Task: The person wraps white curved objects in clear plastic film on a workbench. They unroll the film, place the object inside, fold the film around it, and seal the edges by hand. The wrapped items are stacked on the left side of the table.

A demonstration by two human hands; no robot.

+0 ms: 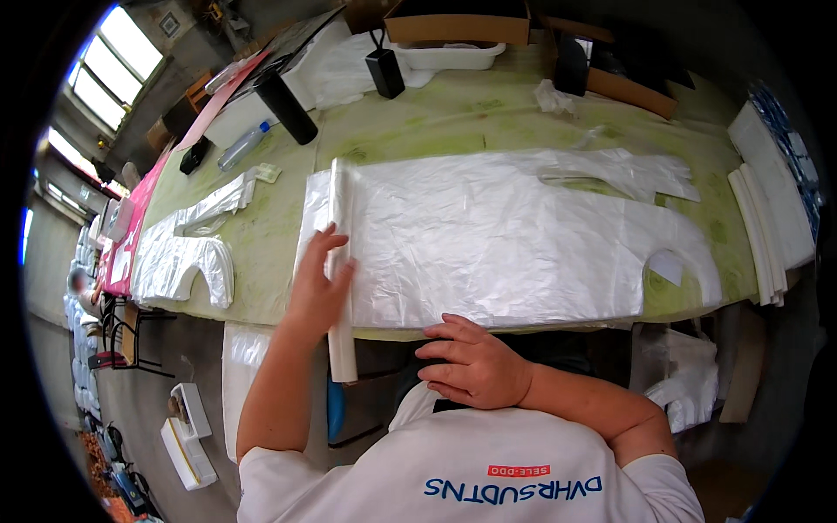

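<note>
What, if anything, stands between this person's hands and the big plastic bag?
A long white roll lies across the plastic bag near its left end, with the left hand at it. Nothing visible stands between the right hand and the bag.

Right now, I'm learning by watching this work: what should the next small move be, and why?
Probably bring the right fingers to the near part of the white roll. Only the left fingers appear to touch it, around its middle, while its near end juts past the edge of the table and the right fingers sit apart from it.
</note>
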